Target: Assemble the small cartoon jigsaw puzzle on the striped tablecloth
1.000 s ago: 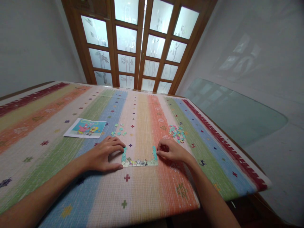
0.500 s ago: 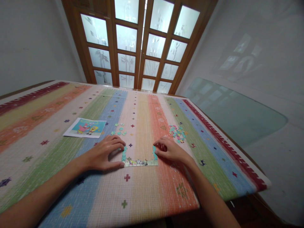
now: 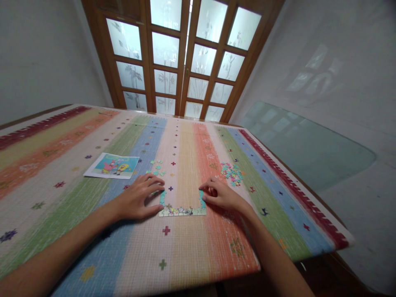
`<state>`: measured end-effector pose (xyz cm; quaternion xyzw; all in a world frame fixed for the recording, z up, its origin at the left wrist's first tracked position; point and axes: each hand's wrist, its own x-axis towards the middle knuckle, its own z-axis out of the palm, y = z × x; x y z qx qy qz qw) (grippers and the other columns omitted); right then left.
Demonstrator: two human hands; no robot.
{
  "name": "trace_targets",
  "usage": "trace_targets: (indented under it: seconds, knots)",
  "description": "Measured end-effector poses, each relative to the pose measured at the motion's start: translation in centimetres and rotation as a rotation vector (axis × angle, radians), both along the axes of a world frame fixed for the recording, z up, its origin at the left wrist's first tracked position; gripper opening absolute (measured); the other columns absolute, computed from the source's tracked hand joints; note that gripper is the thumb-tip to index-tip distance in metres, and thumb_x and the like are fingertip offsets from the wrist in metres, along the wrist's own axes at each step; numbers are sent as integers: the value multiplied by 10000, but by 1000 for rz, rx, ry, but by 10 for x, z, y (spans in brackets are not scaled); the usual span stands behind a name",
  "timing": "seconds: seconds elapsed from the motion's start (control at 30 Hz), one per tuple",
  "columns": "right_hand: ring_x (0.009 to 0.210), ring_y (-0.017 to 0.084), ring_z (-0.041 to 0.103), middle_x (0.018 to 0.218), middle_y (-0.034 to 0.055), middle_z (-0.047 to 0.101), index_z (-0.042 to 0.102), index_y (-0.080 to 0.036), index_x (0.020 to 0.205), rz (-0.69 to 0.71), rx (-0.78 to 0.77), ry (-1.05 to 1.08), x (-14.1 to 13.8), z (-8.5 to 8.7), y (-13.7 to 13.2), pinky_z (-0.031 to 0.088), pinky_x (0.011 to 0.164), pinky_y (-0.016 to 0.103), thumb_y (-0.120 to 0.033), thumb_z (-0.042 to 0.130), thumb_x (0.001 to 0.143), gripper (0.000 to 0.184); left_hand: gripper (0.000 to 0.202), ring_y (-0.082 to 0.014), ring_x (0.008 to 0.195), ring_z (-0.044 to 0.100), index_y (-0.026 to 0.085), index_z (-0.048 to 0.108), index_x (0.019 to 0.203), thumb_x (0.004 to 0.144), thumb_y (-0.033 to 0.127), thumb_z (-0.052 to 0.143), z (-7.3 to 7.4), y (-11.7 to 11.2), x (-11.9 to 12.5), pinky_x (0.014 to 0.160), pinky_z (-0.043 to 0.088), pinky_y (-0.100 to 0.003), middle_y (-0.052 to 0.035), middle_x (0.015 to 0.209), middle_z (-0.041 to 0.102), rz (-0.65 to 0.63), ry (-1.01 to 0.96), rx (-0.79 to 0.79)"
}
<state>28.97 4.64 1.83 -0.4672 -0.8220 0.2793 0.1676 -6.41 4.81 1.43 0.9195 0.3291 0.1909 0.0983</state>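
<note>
Two bare hands work over a striped cloth, and between them lies the puzzle (image 3: pixel 182 212), a U of joined pieces: one pale, mottled row along the near side and a turquoise column rising at either end, its mouth turned towards the doors (image 3: pixel 182 68). From where I stand, the left hand (image 3: pixel 139 199) rests at the left column, its thumb and fingers well apart, fingertips up by the column's far end and thumb by the near corner. Across from it, the right hand (image 3: pixel 222 196) has its fingers curled in at the right column, forefinger near the far end and thumb just below, both seeming to touch the turquoise edge; I can't tell whether they pinch a piece or only press on it. Beyond the left hand sits a small scatter of loose pieces (image 3: pixel 158 168), and further left a printed picture (image 3: pixel 115 166) lies flat, showing a pink and a yellow cartoon figure on blue. Past the right hand there's a thicker heap (image 3: pixel 232 174), mostly turquoise with bits of pink and yellow. All of it rests on the cloth (image 3: pixel 188 247), whose stripes run towards the wood-framed doors with their frosted panes.
</note>
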Motion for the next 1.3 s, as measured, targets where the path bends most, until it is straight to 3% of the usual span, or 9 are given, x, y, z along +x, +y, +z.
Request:
trace_targets:
  seconds: [0.43, 0.83, 1.03, 1.3]
  knots:
    - [789, 145, 557, 1040, 58, 576, 689, -195, 1092, 21, -4, 7, -1, 4, -1, 488, 756, 309, -151, 668, 888, 209, 379, -336, 1210, 541, 219, 666, 1156, 867, 462, 696, 0, 0, 2, 1098, 412, -568, -109, 1272, 659, 15, -33, -66]
    - [712, 140, 489, 863, 3, 553, 595, -192, 1021, 1, -54, 59, 0, 1, 2, 414, 650, 278, -160, 661, 837, 198, 366, -322, 1224, 516, 231, 603, 1133, 894, 494, 687, -9, 6, -1, 1084, 420, -528, -99, 1286, 630, -12, -96, -159]
    - [651, 133, 476, 729, -41, 518, 565, -202, 991, -4, -138, 122, -4, 5, 0, 393, 602, 267, -151, 643, 835, 182, 393, -300, 1119, 549, 237, 571, 1128, 862, 494, 706, -3, 3, 1, 1003, 459, -478, -77, 1178, 634, 24, -120, -193]
    - [648, 133, 497, 714, -41, 539, 579, -209, 962, -2, -142, 117, -5, 7, -2, 402, 599, 264, -105, 647, 818, 191, 337, -271, 991, 592, 233, 563, 1089, 859, 442, 694, 2, -1, 3, 915, 471, -445, -64, 1074, 654, 18, -127, -211]
